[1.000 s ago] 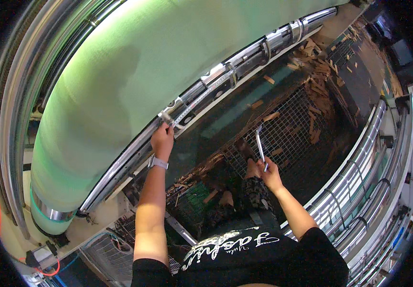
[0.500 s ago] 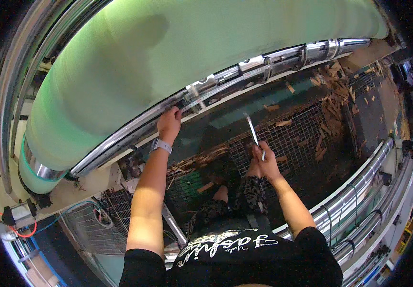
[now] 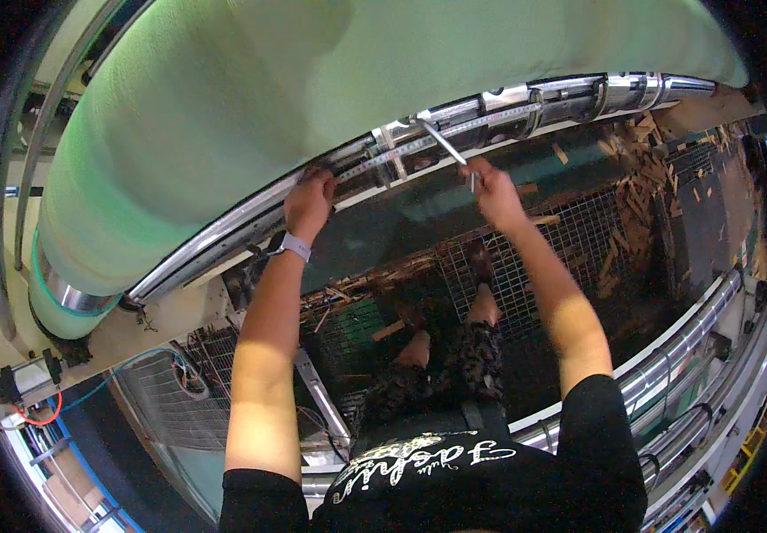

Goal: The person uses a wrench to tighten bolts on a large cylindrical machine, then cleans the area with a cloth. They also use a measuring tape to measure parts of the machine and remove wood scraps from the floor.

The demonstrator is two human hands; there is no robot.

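Observation:
My left hand (image 3: 309,204), a pale watch (image 3: 294,246) on its wrist, is closed at the metal shaft assembly (image 3: 210,238) under the large green roller (image 3: 223,115). What its fingers hold is hidden. From beside them a pale measuring scale (image 3: 468,127) with fine markings runs rightward along the shaft. In my right hand (image 3: 492,194) is a slim silver wrench-like tool (image 3: 444,142), gripped at its near end. Its far end reaches a bright metal collar (image 3: 389,147) area on the shaft, close below the roller; whether it touches cannot be seen clearly.
Beneath my feet lies a wire grating (image 3: 534,284). Brown scraps (image 3: 636,204) are strewn over the floor at right. Chromed rollers (image 3: 667,373) on a frame stand behind me at lower right. A cable coil (image 3: 190,380) hangs at lower left.
My right hand has moved up and forward, bringing the silver tool from over the grating to the shaft. My left hand stays at the shaft, and the view has shifted slightly.

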